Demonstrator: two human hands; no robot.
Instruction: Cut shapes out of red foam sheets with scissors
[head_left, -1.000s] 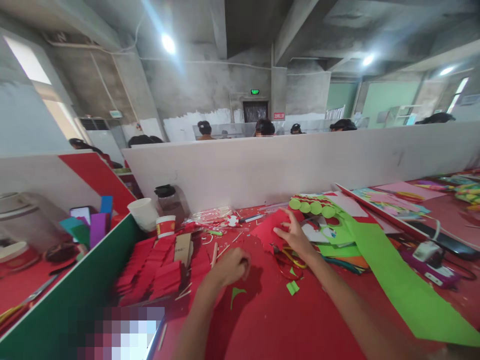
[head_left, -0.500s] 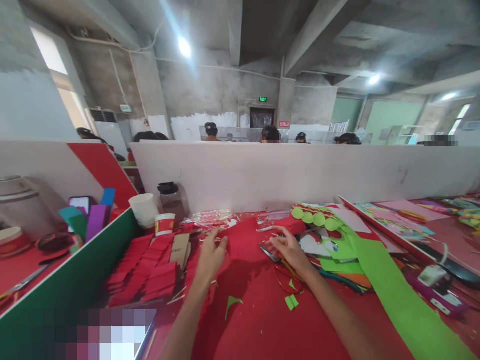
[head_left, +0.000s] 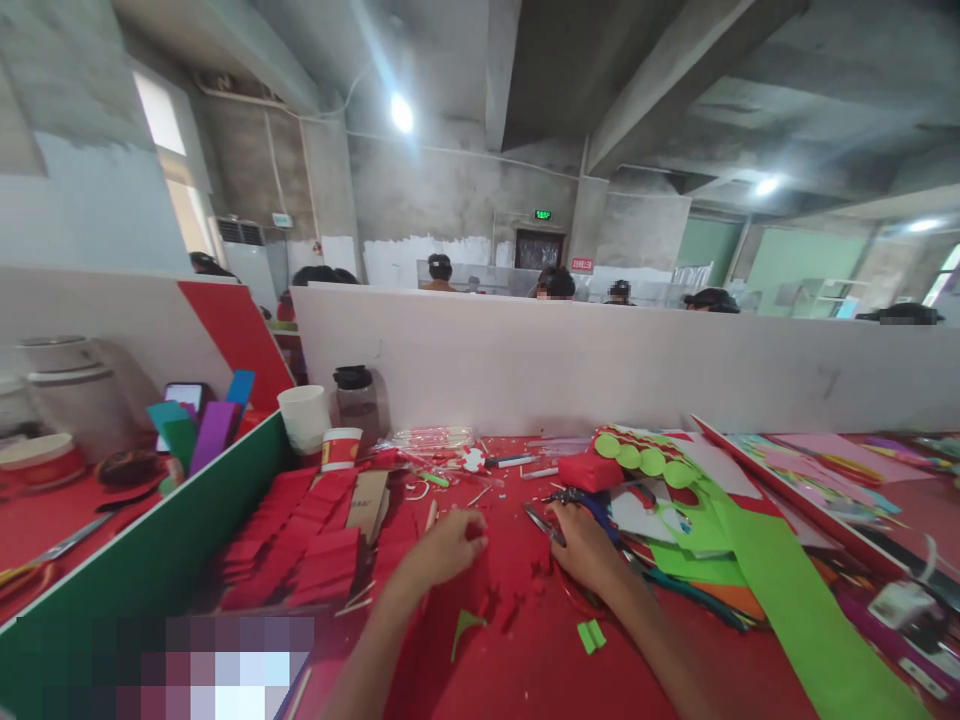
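Observation:
My left hand [head_left: 454,545] hovers over the red tabletop with its fingers curled in a pinch. Whatever is in it blends into the red below, and I cannot make it out. To the right, my right hand [head_left: 583,540] is lowered over a pair of scissors [head_left: 538,520], fingers closed around them near the pivot. The metal blades point up and to the left, while the hand covers much of the rest. Between the hands and nearer to me lie a green paper scrap [head_left: 469,625] and a small folded green piece [head_left: 591,636].
Stacked red paper pieces [head_left: 322,560] lie left, beside a green divider [head_left: 225,500]. Behind them stand a paper cup [head_left: 341,448] and a dark-lidded bottle [head_left: 355,400]. Green sheets [head_left: 780,570] spread at the right. A white partition [head_left: 525,370] runs along the back, people beyond it.
The red sheet between my hands is no longer held up in view. My left hand has lowered and its fingers have curled; my right hand has come down onto the scissors.

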